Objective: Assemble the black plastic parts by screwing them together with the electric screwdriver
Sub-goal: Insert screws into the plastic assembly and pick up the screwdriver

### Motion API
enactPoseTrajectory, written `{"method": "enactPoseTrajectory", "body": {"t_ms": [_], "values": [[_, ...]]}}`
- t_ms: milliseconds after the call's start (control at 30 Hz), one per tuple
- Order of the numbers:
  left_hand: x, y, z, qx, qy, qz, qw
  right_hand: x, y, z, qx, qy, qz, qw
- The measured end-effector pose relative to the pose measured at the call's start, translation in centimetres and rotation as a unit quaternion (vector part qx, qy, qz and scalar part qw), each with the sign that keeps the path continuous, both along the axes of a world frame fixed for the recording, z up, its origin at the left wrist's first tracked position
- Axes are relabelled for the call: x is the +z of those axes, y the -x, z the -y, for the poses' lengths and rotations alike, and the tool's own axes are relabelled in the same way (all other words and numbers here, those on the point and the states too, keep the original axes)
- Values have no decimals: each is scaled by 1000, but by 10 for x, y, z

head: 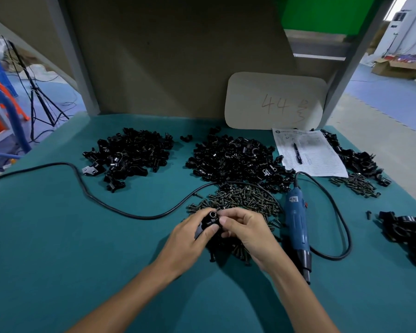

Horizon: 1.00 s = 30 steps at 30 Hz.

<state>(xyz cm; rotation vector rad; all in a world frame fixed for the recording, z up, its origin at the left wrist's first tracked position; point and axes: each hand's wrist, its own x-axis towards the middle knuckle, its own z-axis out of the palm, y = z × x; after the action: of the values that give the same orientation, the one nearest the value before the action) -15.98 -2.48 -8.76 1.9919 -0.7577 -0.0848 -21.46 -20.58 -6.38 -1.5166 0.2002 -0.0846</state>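
The part (pixel 211 221), black with a round bore facing up, is held low over the mat (pixel 58 236) at front centre. The left hand (pixel 190 236) is clamped round it from 9 o'clock. The right hand (pixel 246 228) pinches it from 3 o'clock; I cannot tell whether a screw sits under those fingertips. Screws (pixel 240 200) lie heaped from beneath the hands up to 12 o'clock. The screwdriver (pixel 296 227) lies idle just beyond the right hand at 3 o'clock, so this piece is probably being fitted, not yet driven. 2 heaps (pixel 130 155) of loose parts wait at 11 and 12 o'clock. A smaller stack (pixel 408 234) far out at 3 o'clock may be finished work. Most of the job looks left.
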Motion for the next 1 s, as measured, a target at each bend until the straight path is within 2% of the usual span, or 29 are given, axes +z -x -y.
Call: {"method": "enactPoseTrajectory", "body": {"t_ms": [67, 133, 233, 300, 400, 467, 567, 633, 700, 733, 800, 833, 900, 1000], "values": [[-1, 0, 0, 1, -4, 5, 1000, 1, -1, 2, 5, 61, -4, 998], [-1, 0, 0, -1, -7, 9, 1000, 3, -3, 2, 5, 161, -12, 987], [0, 0, 0, -6, -7, 13, 1000, 10, -2, 1, 13, 338, -13, 941], [1, 1, 0, 0, -11, 8, 1000, 18, 4, 8, 4, 416, -10, 909], [0, 1, -1, 12, -20, -1, 1000, 30, 22, 44, -125, 471, -19, 873], [0, 1, 0, 14, -25, -3, 1000, 31, 39, 76, -217, 505, -78, 832], [-1, 1, 1, 15, -30, -4, 999, 27, 49, 100, -186, 512, -244, 802], [-1, 2, 1, 14, -31, -6, 999, 23, 47, 106, -171, 500, -282, 801], [0, 3, 1, 17, -31, -8, 999, 23, 44, 112, -179, 460, -268, 828], [0, 3, 0, 17, -30, -7, 999, 23, 45, 116, -189, 399, -246, 863], [-1, 3, 0, 18, -29, -6, 999, 21, 49, 122, -211, 212, -179, 937], [-1, 2, 0, 19, -29, -7, 999, 19, 52, 124, -216, 122, -149, 957], [-1, 2, 0, 18, -33, -9, 999, 13, 57, 123, -219, -48, -83, 971], [0, 1, 1, 18, -39, -7, 999, 4, 58, 118, -230, -228, -1, 946]]}}
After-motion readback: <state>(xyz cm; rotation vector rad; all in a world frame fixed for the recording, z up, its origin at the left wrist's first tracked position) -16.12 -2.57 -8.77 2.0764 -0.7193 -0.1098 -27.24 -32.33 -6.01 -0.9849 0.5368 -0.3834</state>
